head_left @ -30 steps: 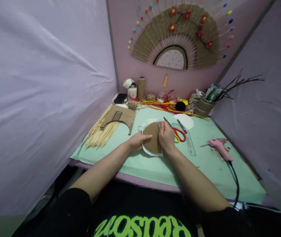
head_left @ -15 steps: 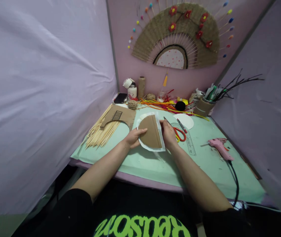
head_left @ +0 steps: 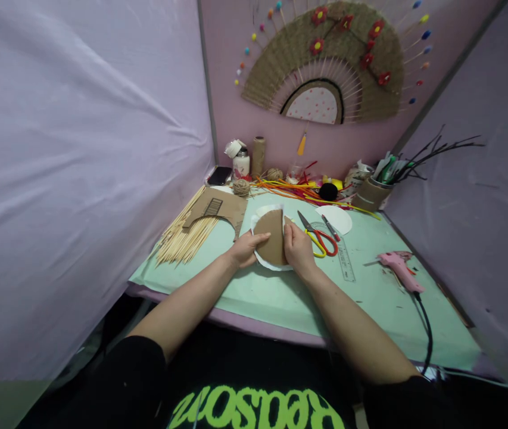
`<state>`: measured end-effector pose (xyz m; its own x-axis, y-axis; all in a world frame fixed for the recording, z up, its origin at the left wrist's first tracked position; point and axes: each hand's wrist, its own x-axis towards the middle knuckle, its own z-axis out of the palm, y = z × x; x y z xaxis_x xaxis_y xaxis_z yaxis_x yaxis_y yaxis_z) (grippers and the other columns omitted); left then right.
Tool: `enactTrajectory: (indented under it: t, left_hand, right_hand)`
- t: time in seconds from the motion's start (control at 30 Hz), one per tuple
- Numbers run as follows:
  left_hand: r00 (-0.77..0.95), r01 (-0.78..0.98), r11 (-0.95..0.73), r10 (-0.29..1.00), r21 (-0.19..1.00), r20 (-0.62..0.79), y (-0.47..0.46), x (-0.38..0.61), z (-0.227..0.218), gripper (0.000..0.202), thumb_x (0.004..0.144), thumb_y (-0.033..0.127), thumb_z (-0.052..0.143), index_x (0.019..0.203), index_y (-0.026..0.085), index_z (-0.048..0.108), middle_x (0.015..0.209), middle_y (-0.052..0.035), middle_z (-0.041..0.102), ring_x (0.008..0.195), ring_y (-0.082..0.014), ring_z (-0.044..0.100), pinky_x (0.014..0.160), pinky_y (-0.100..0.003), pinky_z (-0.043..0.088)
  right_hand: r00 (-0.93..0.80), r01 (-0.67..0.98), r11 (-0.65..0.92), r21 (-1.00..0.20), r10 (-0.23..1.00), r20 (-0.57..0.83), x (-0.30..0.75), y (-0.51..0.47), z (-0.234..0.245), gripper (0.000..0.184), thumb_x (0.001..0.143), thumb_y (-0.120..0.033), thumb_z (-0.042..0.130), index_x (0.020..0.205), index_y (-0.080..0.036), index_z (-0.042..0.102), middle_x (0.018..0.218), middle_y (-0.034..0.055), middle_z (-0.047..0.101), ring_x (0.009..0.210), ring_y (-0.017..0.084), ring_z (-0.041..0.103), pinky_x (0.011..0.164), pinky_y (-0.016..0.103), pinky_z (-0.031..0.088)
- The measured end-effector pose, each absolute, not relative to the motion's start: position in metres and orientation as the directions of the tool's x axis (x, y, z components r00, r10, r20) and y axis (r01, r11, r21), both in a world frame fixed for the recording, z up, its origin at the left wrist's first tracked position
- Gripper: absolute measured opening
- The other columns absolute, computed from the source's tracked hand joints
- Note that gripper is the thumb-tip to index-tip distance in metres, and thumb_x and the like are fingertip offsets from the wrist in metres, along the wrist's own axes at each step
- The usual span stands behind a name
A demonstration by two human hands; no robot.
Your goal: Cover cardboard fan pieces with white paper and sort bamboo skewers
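A brown half-round piece of cardboard point(head_left: 271, 241) with a white border of paper or fabric is held above the table between both hands. My left hand point(head_left: 245, 249) grips its curved side, thumb on the brown face and fingers underneath. My right hand point(head_left: 299, 245) is closed on the straight side, its thumb pressing at the border there. Just right of that hand lie scissors point(head_left: 320, 235) with one red and one yellow handle, partly over a clear ruler point(head_left: 346, 259). A craft knife or pen point(head_left: 330, 227) rests on a white paper disc point(head_left: 340, 219).
Thin wooden sticks point(head_left: 182, 247) lie at left under a cut cardboard piece point(head_left: 227, 205). A pink glue gun point(head_left: 400, 269) with a black cord sits at right. Coloured pipe cleaners point(head_left: 280, 189), twine balls point(head_left: 241, 188) and a pot point(head_left: 370, 195) line the back. A decorated fan point(head_left: 276, 65) hangs behind.
My right hand has shifted left onto the straight edge, and the white border there is now mostly covered or folded. More of the scissors shows. The view has shifted slightly.
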<state>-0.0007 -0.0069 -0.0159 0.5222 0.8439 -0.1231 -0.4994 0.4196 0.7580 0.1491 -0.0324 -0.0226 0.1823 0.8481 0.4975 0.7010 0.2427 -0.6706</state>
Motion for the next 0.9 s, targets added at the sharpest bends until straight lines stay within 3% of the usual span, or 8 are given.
enactTrajectory:
  t: [0.23,0.6,0.73,0.9]
  left_hand:
    - [0.54,-0.479,0.43,0.832,0.765,-0.13,-0.0056,-0.001,-0.0182,0.041,0.065,0.017,0.076,0.104,0.011,0.066,0.095,-0.0117,0.074,0.092,-0.0262,0.068,0.091,-0.042,0.049]
    - [0.55,-0.477,0.437,0.825,0.763,-0.128,-0.0053,-0.0015,-0.0187,0.041,0.066,0.015,0.076,0.105,0.012,0.066,0.095,-0.0114,0.074,0.094,-0.0261,0.068,0.094,-0.043,0.048]
    - [0.543,-0.481,0.436,0.829,0.761,-0.132,-0.0041,-0.0022,-0.0181,0.038,0.066,0.015,0.075,0.103,0.01,0.067,0.095,-0.0123,0.074,0.095,-0.027,0.069,0.096,-0.044,0.048]
    - [0.538,-0.531,0.424,0.838,0.734,-0.096,-0.0005,-0.0068,-0.0138,0.034,0.07,0.018,0.071,0.103,0.009,0.067,0.096,-0.0139,0.074,0.1,-0.0282,0.068,0.099,-0.045,0.047]
  right_hand:
    - [0.092,0.853,0.202,-0.481,0.849,0.52,0.1467,-0.0331,-0.0245,0.039,0.099,-0.037,0.024,0.081,-0.02,0.053,0.077,0.0065,0.061,0.067,0.019,0.052,0.06,0.031,0.032]
    - [0.097,0.859,0.188,-0.476,0.853,0.512,0.1467,-0.0325,-0.0254,0.037,0.098,-0.037,0.025,0.082,-0.02,0.055,0.078,0.0076,0.062,0.068,0.02,0.054,0.059,0.03,0.033]
    - [0.129,0.757,0.231,-0.611,0.864,0.486,0.149,-0.0324,-0.0228,0.039,0.096,-0.042,0.029,0.079,-0.02,0.056,0.075,0.0058,0.062,0.069,0.02,0.054,0.062,0.03,0.037]
    - [0.235,0.306,0.221,-0.926,0.925,0.298,0.1541,-0.0278,-0.0188,0.05,0.091,-0.058,0.033,0.085,-0.019,0.062,0.08,0.0046,0.067,0.075,0.021,0.059,0.066,0.031,0.044]
